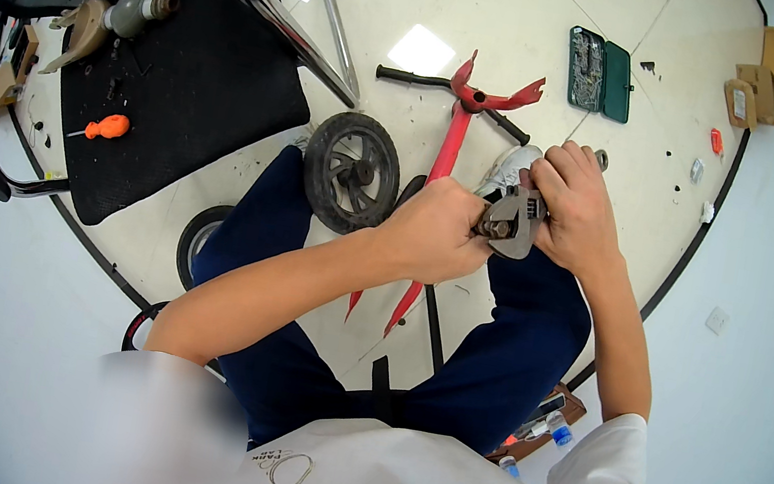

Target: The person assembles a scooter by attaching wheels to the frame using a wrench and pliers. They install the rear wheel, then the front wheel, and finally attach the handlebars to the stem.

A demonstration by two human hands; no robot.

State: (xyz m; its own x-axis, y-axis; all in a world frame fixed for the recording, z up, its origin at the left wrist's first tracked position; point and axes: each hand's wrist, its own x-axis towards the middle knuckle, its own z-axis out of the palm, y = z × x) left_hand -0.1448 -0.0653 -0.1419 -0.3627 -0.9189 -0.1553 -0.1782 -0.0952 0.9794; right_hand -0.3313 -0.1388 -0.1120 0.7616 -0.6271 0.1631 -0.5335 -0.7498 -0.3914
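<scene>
In front of my lap, my right hand (574, 211) is closed round an adjustable wrench (516, 234), whose jaws sit at a small metal part. My left hand (441, 232) is closed beside the jaws, on a dark metal piece mostly hidden by the fingers. Below the hands, a red bike frame (449, 145) with a forked end lies on the floor between my legs. A black wheel (353, 174) leans close to my left knee, left of the frame.
A black chair (192, 130) at left carries an orange screwdriver (107, 128) and a heat-gun-like tool (125, 13). Beyond the frame lie a black handlebar (413, 77) and an open green case (617, 84) of small parts. Small cardboard boxes (759, 93) stand far right.
</scene>
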